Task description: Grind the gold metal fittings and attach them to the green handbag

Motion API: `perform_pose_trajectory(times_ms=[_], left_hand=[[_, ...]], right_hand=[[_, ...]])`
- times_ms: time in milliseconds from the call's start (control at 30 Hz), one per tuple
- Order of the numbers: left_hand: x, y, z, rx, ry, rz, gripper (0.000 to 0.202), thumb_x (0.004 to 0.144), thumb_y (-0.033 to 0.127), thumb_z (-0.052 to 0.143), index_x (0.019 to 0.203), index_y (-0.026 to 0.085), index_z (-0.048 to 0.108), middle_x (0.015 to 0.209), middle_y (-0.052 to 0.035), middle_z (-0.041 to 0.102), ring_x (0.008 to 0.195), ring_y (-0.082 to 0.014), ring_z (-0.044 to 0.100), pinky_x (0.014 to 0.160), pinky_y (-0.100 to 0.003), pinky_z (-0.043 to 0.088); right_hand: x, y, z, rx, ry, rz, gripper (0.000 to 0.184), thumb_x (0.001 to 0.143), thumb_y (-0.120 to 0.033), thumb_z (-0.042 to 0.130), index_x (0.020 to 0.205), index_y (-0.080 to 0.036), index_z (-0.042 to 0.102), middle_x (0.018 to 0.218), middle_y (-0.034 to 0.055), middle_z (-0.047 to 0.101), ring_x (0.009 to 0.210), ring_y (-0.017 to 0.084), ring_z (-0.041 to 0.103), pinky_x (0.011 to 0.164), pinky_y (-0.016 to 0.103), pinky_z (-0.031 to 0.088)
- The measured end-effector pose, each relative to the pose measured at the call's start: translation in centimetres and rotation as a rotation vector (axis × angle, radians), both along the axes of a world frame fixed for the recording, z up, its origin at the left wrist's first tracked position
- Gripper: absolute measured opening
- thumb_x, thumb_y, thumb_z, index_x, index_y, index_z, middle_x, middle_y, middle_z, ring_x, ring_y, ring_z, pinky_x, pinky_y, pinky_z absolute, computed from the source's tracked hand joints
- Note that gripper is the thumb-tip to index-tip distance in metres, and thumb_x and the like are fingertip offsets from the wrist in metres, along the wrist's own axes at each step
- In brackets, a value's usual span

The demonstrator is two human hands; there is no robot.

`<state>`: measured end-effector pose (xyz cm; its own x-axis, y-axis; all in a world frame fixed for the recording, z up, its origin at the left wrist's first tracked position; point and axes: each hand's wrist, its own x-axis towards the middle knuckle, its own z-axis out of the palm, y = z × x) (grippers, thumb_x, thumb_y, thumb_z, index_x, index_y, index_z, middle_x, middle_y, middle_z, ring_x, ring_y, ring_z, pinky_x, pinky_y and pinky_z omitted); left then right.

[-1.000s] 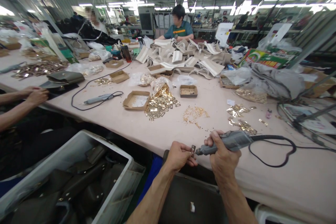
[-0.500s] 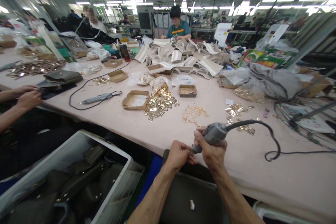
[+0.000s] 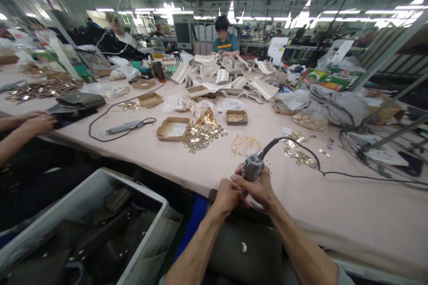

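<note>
My right hand [image 3: 259, 187] is wrapped around a grey electric screwdriver [image 3: 252, 167], which stands nearly upright with its lower end down and its black cord leaving the top. My left hand [image 3: 229, 196] is closed in a pinch right beside the tool's lower end; what its fingers hold is hidden. Below both hands, a dark olive bag [image 3: 247, 249] lies across my lap at the table edge, with a small white-and-brown piece on its surface. Tiny gold screws [image 3: 245, 144] are scattered on the table ahead of my hands.
Gold metal plates [image 3: 202, 136] spill from a plastic bag, beside cardboard trays [image 3: 173, 129]. Another grey screwdriver [image 3: 125, 127] lies left. A crate [image 3: 163, 209] of dark bags stands lower left, near a co-worker's hands [image 3: 42, 124]. Pale strap pieces [image 3: 224, 75] are heaped behind.
The screwdriver has swung from a sideways slant to nearly upright, and my right hand has moved left, close against my left hand. The view has shifted slightly.
</note>
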<state>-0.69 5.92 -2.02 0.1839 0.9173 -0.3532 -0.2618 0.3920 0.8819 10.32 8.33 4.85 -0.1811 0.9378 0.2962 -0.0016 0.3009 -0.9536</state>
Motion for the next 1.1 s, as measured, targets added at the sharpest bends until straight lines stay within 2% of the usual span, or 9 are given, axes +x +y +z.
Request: perform_pose_trajectory(times_ms=[67, 167, 267, 333, 433, 567, 733, 967, 1100], left_hand=[[0.0, -0.1, -0.4, 0.042, 0.024, 0.024, 0.013, 0.059, 0.007, 0.056, 0.063, 0.009, 0.068, 0.050, -0.0089, 0.069, 0.044, -0.0213, 0.066, 0.046, -0.029, 0.055], [0.0, -0.4, -0.8, 0.034, 0.022, 0.046, 0.013, 0.061, 0.008, 0.056, 0.067, 0.007, 0.068, 0.050, -0.0092, 0.068, 0.045, -0.0215, 0.068, 0.044, -0.026, 0.054], [0.0, -0.8, -1.0, 0.012, 0.012, 0.087, 0.015, 0.064, 0.008, 0.056, 0.076, 0.007, 0.065, 0.053, -0.0092, 0.070, 0.049, -0.0225, 0.071, 0.045, -0.025, 0.055], [0.0, -1.1, -1.0, 0.009, 0.004, 0.100, 0.014, 0.066, 0.007, 0.058, 0.078, 0.007, 0.064, 0.056, -0.0110, 0.071, 0.052, -0.0231, 0.073, 0.046, -0.025, 0.057], [0.0, -1.4, -1.0, 0.034, -0.010, 0.111, 0.011, 0.068, 0.009, 0.064, 0.078, 0.006, 0.065, 0.060, -0.0126, 0.073, 0.055, -0.0226, 0.075, 0.050, -0.024, 0.058], [0.3, -1.7, -1.2, 0.092, -0.004, 0.143, 0.013, 0.070, 0.017, 0.071, 0.077, 0.007, 0.065, 0.059, -0.0101, 0.072, 0.050, -0.0196, 0.072, 0.044, -0.021, 0.056], [0.9, -1.9, -1.9, 0.140, 0.043, 0.190, 0.024, 0.078, 0.031, 0.069, 0.072, 0.008, 0.065, 0.055, -0.0101, 0.071, 0.037, -0.0160, 0.064, 0.033, -0.019, 0.047], [1.0, -2.1, -1.7, 0.151, 0.056, 0.183, 0.024, 0.073, 0.028, 0.070, 0.080, 0.007, 0.064, 0.062, -0.0117, 0.073, 0.046, -0.0198, 0.070, 0.040, -0.022, 0.054], [0.9, -2.4, -1.4, 0.139, 0.076, 0.178, 0.023, 0.069, 0.023, 0.070, 0.084, 0.006, 0.064, 0.068, -0.0126, 0.075, 0.044, -0.0183, 0.069, 0.038, -0.020, 0.052]], right_hand=[[0.6, 0.0, 0.5, -0.005, 0.077, 0.080, 0.019, 0.072, -0.026, 0.086, 0.077, -0.016, 0.071, 0.067, 0.0010, 0.065, 0.055, 0.014, 0.058, 0.050, 0.026, 0.049], [1.9, 0.2, 1.6, -0.035, 0.368, 0.135, 0.017, 0.077, -0.026, 0.082, 0.080, -0.017, 0.069, 0.063, -0.0026, 0.058, 0.045, 0.010, 0.049, 0.045, 0.025, 0.045], [4.2, 0.8, 2.5, -0.079, 0.676, -0.030, 0.020, 0.075, -0.021, 0.081, 0.085, -0.019, 0.065, 0.068, -0.0041, 0.057, 0.046, 0.007, 0.046, 0.049, 0.024, 0.046], [6.4, 1.5, 2.5, -0.130, 0.791, -0.163, 0.028, 0.070, -0.016, 0.084, 0.085, -0.019, 0.061, 0.072, -0.0044, 0.057, 0.049, 0.006, 0.046, 0.050, 0.022, 0.047], [10.0, 2.6, 0.9, -0.195, 0.832, -0.353, 0.037, 0.062, -0.012, 0.086, 0.083, -0.018, 0.057, 0.075, -0.0042, 0.058, 0.051, 0.006, 0.048, 0.050, 0.021, 0.049], [14.1, 3.5, -3.3, -0.305, 0.777, -0.545, 0.041, 0.055, -0.010, 0.087, 0.082, -0.016, 0.057, 0.077, -0.0026, 0.061, 0.052, 0.006, 0.052, 0.050, 0.021, 0.052], [16.5, 3.8, -7.7, -0.345, 0.699, -0.714, 0.043, 0.051, -0.007, 0.087, 0.077, -0.016, 0.055, 0.072, -0.0023, 0.061, 0.053, 0.012, 0.059, 0.047, 0.024, 0.055], [17.5, 4.0, -10.1, -0.346, 0.560, -0.784, 0.045, 0.046, -0.020, 0.091, 0.077, -0.015, 0.059, 0.065, 0.0009, 0.064, 0.051, 0.020, 0.064, 0.044, 0.032, 0.057], [18.0, 4.4, -11.0, -0.373, 0.417, -0.804, 0.043, 0.046, -0.027, 0.092, 0.075, -0.011, 0.065, 0.062, 0.0083, 0.067, 0.049, 0.024, 0.065, 0.041, 0.032, 0.055]])
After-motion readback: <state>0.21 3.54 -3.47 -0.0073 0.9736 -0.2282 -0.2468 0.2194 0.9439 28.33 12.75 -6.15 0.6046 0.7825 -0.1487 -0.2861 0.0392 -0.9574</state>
